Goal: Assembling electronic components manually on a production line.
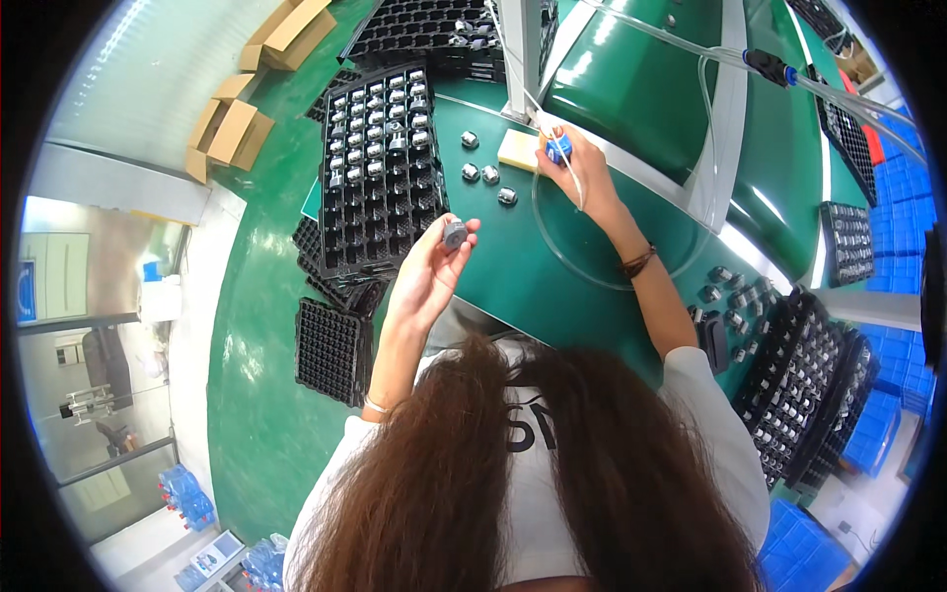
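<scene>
My left hand (426, 274) is palm up, its fingers closed round a small grey cylindrical part (455, 235) beside the near edge of a black compartment tray (385, 217). Metal parts fill much of the tray's far half. Farther right, my right hand (584, 176) grips a small blue object (558, 148) with an orange bit at its top. A white cord runs down over this hand; the object's exact kind I cannot make out. Touching or close beside that hand is a pale yellow block (519, 150). Several loose metal parts (490, 175) lie between my hands on the green worktop.
Clear tubing (582, 279) loops over the worktop (533, 306). A pale post (521, 59) rises at the back, with a green conveyor belt (631, 89) beyond. More loose parts (735, 296) and filled black trays (804, 385) are at the right. Cardboard boxes (237, 133) stand far left.
</scene>
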`<state>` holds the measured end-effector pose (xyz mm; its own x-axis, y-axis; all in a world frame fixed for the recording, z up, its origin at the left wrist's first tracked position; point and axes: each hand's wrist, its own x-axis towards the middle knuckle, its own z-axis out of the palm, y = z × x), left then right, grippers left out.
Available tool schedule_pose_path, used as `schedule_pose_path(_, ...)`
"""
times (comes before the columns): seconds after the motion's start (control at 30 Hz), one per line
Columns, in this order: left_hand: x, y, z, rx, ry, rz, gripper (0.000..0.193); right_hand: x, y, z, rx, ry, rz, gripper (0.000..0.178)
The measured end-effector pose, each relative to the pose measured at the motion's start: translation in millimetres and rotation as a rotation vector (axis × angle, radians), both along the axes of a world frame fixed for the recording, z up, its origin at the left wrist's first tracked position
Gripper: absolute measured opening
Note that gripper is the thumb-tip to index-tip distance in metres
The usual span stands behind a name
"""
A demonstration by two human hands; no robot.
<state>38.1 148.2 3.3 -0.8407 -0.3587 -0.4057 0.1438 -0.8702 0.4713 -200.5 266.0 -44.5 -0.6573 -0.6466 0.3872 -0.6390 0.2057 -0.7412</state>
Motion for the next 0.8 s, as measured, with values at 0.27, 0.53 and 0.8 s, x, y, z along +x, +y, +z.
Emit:
schedule_pose_path(0.27,4,19,-6,-0.032,-0.062,-0.057,0.022,5,1,1,-0.04,-0.008,0.002,0.028)
schedule_pose_path(0.53,-4,27,-7,-0.101,-0.077,-0.1,0.026,0,-1,-1,0.002,0.023,0.001,0.029)
schedule_pose_path(0.8,-9,32,4,-0.131,-0.054,-0.157,0.04,-85,10,1,-0.175,0.106,-0.401,0.033)
